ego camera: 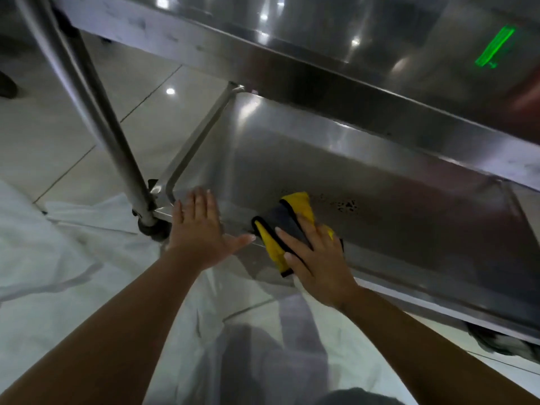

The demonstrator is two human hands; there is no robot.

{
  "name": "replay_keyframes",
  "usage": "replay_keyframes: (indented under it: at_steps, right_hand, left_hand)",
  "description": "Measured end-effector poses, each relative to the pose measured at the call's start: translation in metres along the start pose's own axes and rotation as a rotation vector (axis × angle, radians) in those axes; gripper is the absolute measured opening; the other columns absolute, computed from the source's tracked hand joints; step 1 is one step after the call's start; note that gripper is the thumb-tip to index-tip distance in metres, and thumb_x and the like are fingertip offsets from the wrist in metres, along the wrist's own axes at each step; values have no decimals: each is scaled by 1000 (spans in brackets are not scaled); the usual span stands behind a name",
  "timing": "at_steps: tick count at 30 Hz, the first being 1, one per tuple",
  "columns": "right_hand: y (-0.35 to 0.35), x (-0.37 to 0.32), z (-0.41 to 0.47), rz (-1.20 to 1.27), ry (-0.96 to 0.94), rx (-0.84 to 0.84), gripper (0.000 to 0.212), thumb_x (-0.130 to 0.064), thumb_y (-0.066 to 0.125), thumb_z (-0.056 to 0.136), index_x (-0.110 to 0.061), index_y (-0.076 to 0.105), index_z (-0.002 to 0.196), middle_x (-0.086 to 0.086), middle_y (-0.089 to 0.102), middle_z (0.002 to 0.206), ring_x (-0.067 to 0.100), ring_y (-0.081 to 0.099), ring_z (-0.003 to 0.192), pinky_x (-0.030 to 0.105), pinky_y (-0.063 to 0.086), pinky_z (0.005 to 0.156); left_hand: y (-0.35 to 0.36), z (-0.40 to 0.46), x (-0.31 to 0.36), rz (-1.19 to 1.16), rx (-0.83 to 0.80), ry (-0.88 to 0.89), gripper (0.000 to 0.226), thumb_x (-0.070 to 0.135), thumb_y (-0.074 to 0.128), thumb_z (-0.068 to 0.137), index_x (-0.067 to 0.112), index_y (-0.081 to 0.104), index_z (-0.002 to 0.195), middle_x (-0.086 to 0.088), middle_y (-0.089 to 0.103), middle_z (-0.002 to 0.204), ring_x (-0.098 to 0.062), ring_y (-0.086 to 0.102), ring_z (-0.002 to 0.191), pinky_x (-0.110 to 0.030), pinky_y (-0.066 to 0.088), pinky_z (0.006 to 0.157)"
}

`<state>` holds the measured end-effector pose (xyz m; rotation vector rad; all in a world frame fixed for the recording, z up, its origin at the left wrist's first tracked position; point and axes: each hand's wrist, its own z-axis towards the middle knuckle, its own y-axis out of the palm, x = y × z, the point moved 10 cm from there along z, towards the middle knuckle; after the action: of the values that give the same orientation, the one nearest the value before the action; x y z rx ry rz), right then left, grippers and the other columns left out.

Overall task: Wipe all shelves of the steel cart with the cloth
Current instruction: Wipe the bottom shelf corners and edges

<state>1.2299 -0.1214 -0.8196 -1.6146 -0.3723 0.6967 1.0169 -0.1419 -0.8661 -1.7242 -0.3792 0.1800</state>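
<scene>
The steel cart's bottom shelf (380,182) fills the middle of the view, with an upper shelf (321,62) overhanging it. A yellow and grey cloth with black trim (287,220) lies on the bottom shelf near its front edge. My right hand (315,258) presses flat on the cloth, fingers spread. My left hand (201,229) is open, fingers apart, resting on the shelf's front left corner next to the cloth. Dark specks (347,205) mark the shelf just right of the cloth.
A steel corner post (96,112) runs down to a caster (153,229) at the shelf's left corner. White sheeting (58,258) covers the tiled floor (73,118) in front. Another caster (496,340) shows at the lower right. A green light reflection (493,48) lies on the upper shelf.
</scene>
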Motion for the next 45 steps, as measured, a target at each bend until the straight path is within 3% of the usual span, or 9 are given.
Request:
replay_keyframes:
  at_steps: [5,11,16,23,28,33,36,39,45]
  right_hand:
    - [19,-37,60,63,-61,-142,45,-51,23,101,-55,17,145,-15,-7,161,19,-6,148,55,-3,117]
    - [7,21,12,16,72,-97,46,-59,11,96,-58,4,142,-18,-15,158,15,-8,148,54,2,115]
    - [14,15,25,22,156,-148,42,-63,10,95,-64,-4,135,-14,-17,158,20,-12,148,56,-3,116]
    - [38,-73,151,45,98,-177,45,-59,17,98,-63,3,141,-14,-19,159,22,-17,146,59,-10,113]
    - [40,-55,179,34,206,-148,46,-59,16,98,-62,1,141,-14,-16,159,26,-9,148,63,-2,113]
    - [9,37,102,-80,404,-48,50,-55,23,99,-52,9,147,-6,-4,161,27,7,147,57,14,115]
    - [10,55,55,-172,314,-116,54,-51,18,98,-43,6,150,-2,-5,162,25,-2,149,51,14,117]
    - [15,48,40,-280,284,-152,53,-44,21,100,-42,0,149,1,-9,162,28,-4,149,47,17,116]
    - [13,-15,101,-158,110,-116,50,-46,28,101,-52,10,147,-3,-10,161,30,3,147,54,15,115]
  left_hand:
    - [-8,5,-14,2,-1,113,121,88,-19,59,11,-7,151,-10,-7,161,-23,-6,148,-39,-1,118]
    - [-16,-4,-21,10,38,131,104,81,-9,72,11,-17,148,-17,-18,158,-28,-19,145,-40,-16,113]
    - [-14,-1,-22,13,4,117,117,87,-16,62,6,-19,147,-19,-14,158,-32,-15,146,-47,-4,119]
    - [-13,-1,-23,14,-7,94,126,92,3,59,3,-20,146,-18,-18,157,-30,-18,145,-43,-16,115]
    - [-16,-1,-23,-3,-113,57,115,87,5,74,2,-15,148,-18,-17,158,-28,-17,146,-42,-9,119]
    - [-28,-2,-17,44,-87,5,111,83,6,80,-3,-8,148,-23,-6,158,-35,-5,147,-47,0,120]
    - [-30,1,-17,46,-59,-7,117,87,10,75,-2,-7,149,-21,-1,159,-35,0,146,-48,3,119]
    - [-27,5,-20,13,-58,-6,123,91,13,71,-1,-11,148,-20,-10,158,-34,-9,147,-48,-5,118]
    - [-20,14,-23,-77,-92,-12,132,94,22,65,-2,-18,146,-24,-21,155,-33,-21,144,-43,-14,115]
